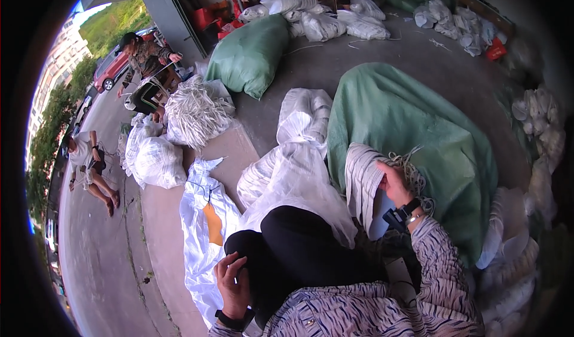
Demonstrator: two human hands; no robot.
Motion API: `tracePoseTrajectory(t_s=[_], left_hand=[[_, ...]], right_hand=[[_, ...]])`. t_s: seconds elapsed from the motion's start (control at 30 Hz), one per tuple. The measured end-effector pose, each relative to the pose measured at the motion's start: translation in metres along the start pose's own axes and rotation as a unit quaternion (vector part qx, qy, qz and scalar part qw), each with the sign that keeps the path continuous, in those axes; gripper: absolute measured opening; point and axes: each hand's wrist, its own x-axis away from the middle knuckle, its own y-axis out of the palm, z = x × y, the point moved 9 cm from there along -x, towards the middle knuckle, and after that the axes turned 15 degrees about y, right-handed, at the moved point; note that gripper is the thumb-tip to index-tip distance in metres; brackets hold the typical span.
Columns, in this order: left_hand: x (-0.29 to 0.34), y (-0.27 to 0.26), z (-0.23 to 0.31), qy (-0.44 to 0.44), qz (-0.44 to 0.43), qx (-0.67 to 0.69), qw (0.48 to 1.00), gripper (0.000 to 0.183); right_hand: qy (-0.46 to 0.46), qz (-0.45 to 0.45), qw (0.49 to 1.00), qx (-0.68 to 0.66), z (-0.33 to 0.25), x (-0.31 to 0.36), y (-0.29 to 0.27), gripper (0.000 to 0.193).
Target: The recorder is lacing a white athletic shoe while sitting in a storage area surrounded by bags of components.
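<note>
The right hand [396,184] reaches forward, fingers bent tight on 1 striped bundle [362,177], which sits just left of them. 1 green bag [412,122] lies past those fingers. The left hand [232,283] rests by 1 black knee [252,245], fingers half curled, holding nothing.

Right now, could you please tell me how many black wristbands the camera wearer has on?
2: a left wristband just below the left hand, and a right wristband just below the right hand, which holds the striped bundle. Sleeves may hide others.
</note>
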Motion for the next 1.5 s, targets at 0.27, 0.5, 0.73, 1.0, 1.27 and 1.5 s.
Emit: tracePoseTrajectory(t_s=[0.27,0.5,0.73,1.0,1.27,1.5], left_hand=[[-0.007,0.020,0.015,-0.018,0.000,0.134,0.991,0.031],[0.035,-0.007,-0.013,-0.107,0.036,0.232,0.966,0.027],[-0.018,0.000,0.001,-0.066,0.060,0.379,0.921,0.078],[0.012,0.023,-0.025,-0.226,0.044,0.544,0.807,0.073],[0.030,0.001,-0.067,-0.297,0.177,0.419,0.839,0.035],[0.030,0.002,-0.090,-0.329,0.133,0.368,0.860,0.049]], right_hand=[[-0.057,0.170,0.932,0.316,0.027,-0.072,0.022,0.041],[-0.219,-0.096,0.951,0.196,-0.048,0.030,0.091,0.027],[0.087,-0.435,0.877,-0.183,-0.054,0.103,0.192,0.035],[0.359,-0.411,0.838,0.010,0.137,0.064,0.309,0.023],[0.083,-0.460,0.841,0.272,0.163,0.005,0.366,0.018],[0.171,-0.435,0.858,0.213,0.207,-0.032,0.352,0.026]])
